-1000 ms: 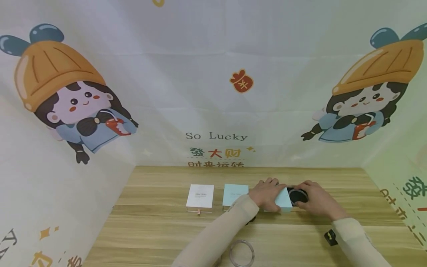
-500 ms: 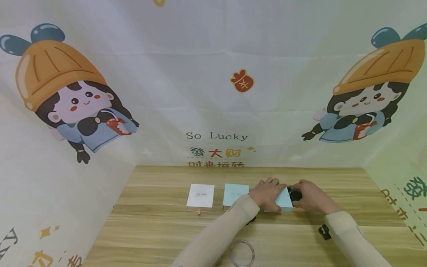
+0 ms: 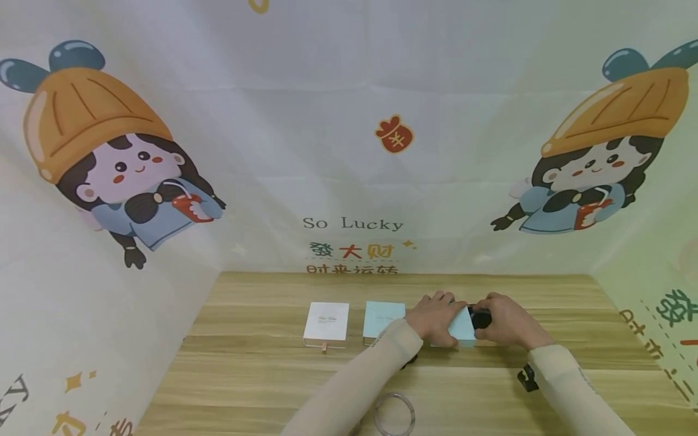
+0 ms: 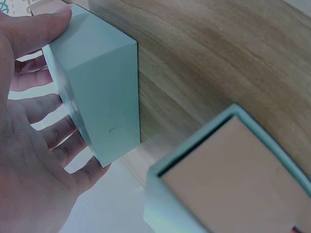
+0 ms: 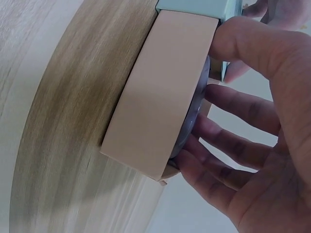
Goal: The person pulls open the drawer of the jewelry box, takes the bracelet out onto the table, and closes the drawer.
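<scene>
My left hand (image 3: 433, 320) spans the teal sleeve of a jewelry box (image 3: 465, 328), thumb on its near edge and fingers across to the far side. The box's pinkish drawer (image 5: 155, 92) sticks out to the right, and a black insert (image 3: 481, 318) shows inside. Over that drawer is my right hand (image 3: 507, 321). Its fingertips curl over a greyish bangle (image 5: 192, 116) lying in the drawer, while the thumb rests at the drawer's edge beside the sleeve. In the head view the right hand covers most of this bangle.
A second teal box (image 3: 384, 316) stands just left of my left hand, partly behind the sleeve. Farther left is a white box (image 3: 327, 321) with a small ribbon pull. Another bangle (image 3: 412, 418) lies near the front of the wooden table (image 3: 245, 375).
My right hand has shifted slightly left, farther over the drawer, and now hides the bangle's ring that showed earlier. The left hand stays on the sleeve.
</scene>
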`<state>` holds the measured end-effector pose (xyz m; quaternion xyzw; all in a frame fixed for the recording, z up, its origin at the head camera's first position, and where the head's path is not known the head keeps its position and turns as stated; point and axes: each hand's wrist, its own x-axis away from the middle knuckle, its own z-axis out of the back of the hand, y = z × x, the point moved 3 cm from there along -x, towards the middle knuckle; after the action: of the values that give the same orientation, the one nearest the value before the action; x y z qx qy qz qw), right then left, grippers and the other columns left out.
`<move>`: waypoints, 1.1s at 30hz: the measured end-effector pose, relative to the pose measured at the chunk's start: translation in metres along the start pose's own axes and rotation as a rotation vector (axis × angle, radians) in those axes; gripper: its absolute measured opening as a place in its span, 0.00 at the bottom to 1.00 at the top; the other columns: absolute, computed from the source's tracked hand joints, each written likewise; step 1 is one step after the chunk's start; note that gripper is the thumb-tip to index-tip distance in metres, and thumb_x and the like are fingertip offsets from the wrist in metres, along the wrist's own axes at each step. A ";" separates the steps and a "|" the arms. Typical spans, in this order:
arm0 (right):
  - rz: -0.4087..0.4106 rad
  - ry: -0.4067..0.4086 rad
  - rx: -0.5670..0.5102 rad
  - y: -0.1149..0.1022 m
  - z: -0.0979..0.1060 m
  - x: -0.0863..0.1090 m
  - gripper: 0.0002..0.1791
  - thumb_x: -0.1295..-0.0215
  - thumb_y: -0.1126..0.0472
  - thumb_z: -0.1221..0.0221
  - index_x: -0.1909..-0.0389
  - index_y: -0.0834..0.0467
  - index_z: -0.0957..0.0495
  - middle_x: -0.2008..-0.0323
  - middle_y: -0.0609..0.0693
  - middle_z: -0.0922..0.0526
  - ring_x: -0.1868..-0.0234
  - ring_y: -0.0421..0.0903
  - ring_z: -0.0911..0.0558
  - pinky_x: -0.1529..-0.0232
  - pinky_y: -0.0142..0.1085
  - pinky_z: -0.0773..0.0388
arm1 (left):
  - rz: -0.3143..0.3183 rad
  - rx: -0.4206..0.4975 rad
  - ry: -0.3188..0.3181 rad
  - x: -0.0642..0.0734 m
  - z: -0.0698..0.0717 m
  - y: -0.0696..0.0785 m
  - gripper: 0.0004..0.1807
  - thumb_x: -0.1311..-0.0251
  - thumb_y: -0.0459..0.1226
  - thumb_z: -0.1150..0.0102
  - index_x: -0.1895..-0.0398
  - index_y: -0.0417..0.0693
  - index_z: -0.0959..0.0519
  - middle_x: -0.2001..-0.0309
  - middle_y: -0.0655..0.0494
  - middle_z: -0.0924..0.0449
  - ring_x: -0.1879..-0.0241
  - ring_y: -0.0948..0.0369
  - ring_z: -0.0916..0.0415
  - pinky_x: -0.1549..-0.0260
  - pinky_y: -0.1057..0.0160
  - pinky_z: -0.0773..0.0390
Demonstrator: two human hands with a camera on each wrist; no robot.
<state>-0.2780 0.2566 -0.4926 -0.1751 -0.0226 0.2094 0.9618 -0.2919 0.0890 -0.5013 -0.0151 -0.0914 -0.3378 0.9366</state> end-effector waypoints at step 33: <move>0.040 0.172 -0.166 -0.029 0.011 0.047 0.22 0.45 0.56 0.25 0.49 0.57 0.16 0.54 0.50 0.18 0.58 0.45 0.22 0.62 0.36 0.23 | 0.009 -0.011 0.012 -0.001 -0.003 0.000 0.48 0.41 0.64 0.34 0.20 0.68 0.43 0.28 0.65 0.36 0.30 0.65 0.37 0.32 0.61 0.31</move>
<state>-0.2252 0.2549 -0.4731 -0.2717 0.0465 0.2101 0.9380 -0.2922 0.0889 -0.5048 -0.0185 -0.0840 -0.3343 0.9385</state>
